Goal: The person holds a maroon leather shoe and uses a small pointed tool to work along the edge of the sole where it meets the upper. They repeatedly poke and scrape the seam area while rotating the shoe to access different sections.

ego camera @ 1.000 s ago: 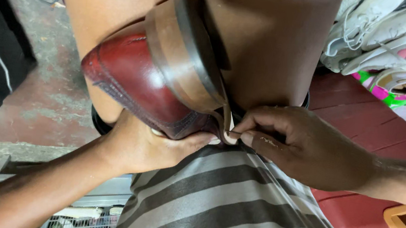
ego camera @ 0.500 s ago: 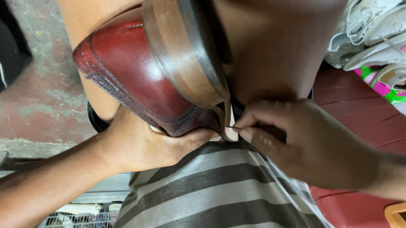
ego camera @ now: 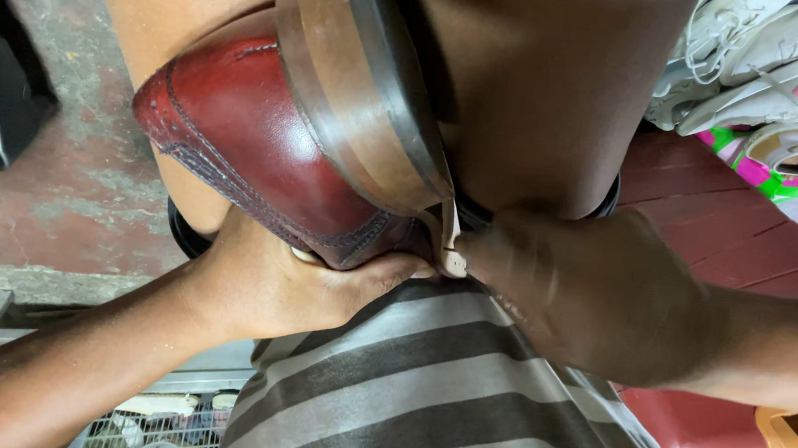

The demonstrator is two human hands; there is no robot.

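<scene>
Both hands' fingers grip the red shoe [ego camera: 250, 139], toe pointing left, sole facing upper right

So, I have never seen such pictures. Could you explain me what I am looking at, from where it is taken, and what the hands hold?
The one picture comes from a camera worn on a person's head, looking down at their own bare hands and lap. No machine is there.

The left hand cups a dark red leather shoe from below, held between the knees with its layered sole turned up. The right hand pinches a pale strip at the sole's edge; it is blurred.

Below is a striped shirt. At upper right lie white sneakers.
</scene>
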